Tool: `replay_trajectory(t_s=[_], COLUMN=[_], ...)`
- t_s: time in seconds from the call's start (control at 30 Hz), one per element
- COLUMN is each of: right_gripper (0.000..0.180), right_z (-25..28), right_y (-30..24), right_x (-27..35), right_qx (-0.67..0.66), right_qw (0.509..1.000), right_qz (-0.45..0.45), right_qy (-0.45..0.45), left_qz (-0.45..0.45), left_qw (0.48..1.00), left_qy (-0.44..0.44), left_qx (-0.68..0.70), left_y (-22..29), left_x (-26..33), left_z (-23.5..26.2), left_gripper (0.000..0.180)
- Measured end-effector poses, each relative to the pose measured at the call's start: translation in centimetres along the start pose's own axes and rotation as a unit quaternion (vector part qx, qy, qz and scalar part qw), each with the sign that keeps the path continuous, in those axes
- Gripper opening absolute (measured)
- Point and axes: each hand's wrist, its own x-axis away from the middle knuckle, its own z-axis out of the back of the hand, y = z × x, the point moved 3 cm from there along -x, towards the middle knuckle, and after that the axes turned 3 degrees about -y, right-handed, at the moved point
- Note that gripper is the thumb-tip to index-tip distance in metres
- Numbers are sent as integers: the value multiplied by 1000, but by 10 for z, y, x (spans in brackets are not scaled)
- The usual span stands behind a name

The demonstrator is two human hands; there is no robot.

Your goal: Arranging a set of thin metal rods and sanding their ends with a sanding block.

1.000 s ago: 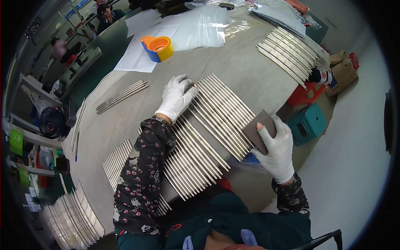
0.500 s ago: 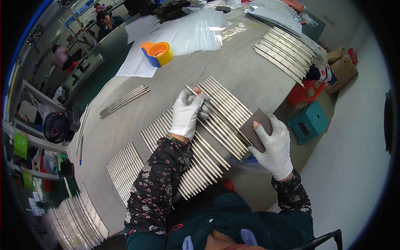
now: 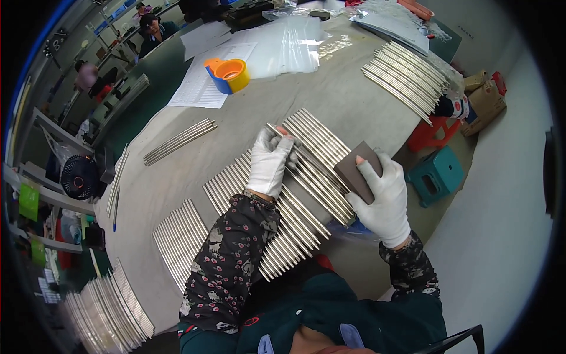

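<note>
A grey worktop (image 3: pixel 354 100) in a workshop carries several batches of thin silver rods laid side by side, with shelving and a black fan (image 3: pixel 78 177) along the left wall and another person (image 3: pixel 154 28) seated at the far end. The left hand (image 3: pixel 270 162), in a white glove, lies across the central rods (image 3: pixel 306 177), its fingers (image 3: pixel 282 137) curled and pinching one rod (image 3: pixel 277 131) near its far end, lifted slightly over the row. The right hand (image 3: pixel 386 197), also gloved, grips a dark brown block (image 3: pixel 357 171) between thumb and fingers, the block resting against the near right end of the same row, close to the worktop's edge. Both forearms wear dark flowered sleeves. A further batch (image 3: pixel 407 74) lies at the far right of the worktop, a small bundle (image 3: pixel 180 140) to the left, and another row (image 3: pixel 181 239) near the left elbow. An orange tape dispenser (image 3: pixel 229 75) stands on a white sheet (image 3: pixel 203 79) beyond, beside clear plastic bags (image 3: pixel 289 47). Red (image 3: pixel 427 133) and teal (image 3: pixel 436 174) stools stand on the floor at right, next to cardboard boxes (image 3: pixel 483 100).
</note>
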Motion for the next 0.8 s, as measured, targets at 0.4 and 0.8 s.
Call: replay_trajectory(t_s=[0.4,0.8], right_gripper=[57,54], right_z=[0,-2], right_y=[-1,-43], right_x=[-3,-20], right_qx=[6,-50], right_qw=[1000,989], right_qz=[2,127], right_qy=[3,-51], left_qz=[-10,-23], left_qw=[1000,1000], left_qy=[0,6], left_qx=[-12,-1], left_y=[-4,-5], left_x=[-1,1], left_z=[3,0], left_gripper=[18,16])
